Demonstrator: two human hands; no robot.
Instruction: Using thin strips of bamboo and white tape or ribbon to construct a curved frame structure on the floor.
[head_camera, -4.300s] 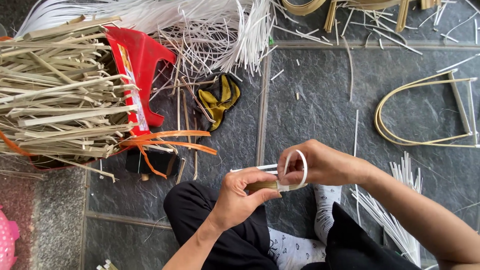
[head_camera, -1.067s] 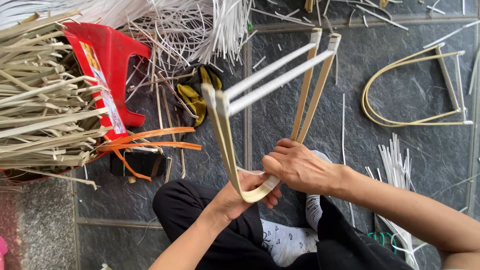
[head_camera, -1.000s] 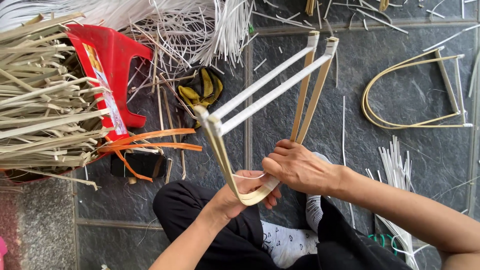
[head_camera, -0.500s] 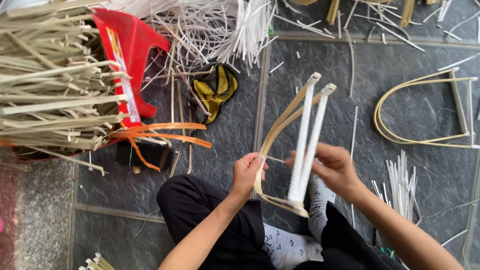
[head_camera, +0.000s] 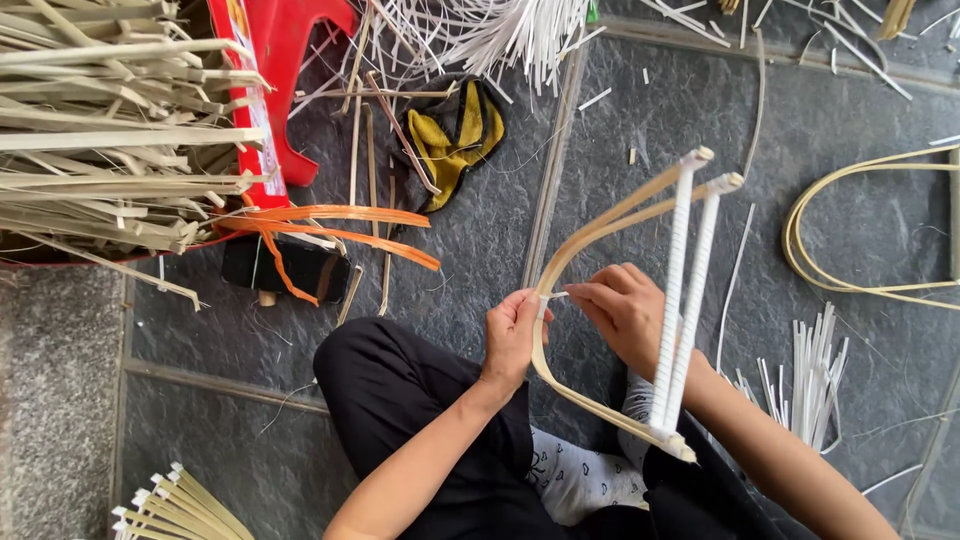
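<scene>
Bent bamboo frame (head_camera: 640, 300) between both hands: left hand (head_camera: 512, 335) closed on its curved strip, right hand (head_camera: 628, 315) pinching white binding strip (head_camera: 556, 295) beside it.

red stool (head_camera: 285, 60), bamboo strips (head_camera: 110, 150), yellow cloth (head_camera: 455, 130)

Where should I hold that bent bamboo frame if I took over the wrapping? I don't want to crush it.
Probably the bare curved strip of the bamboo frame, coming from its outer left side, where the left hand pinches it now. The bend there is open and unwrapped, while the two white-wrapped bars sit close together on the right, beside the right hand.
</scene>
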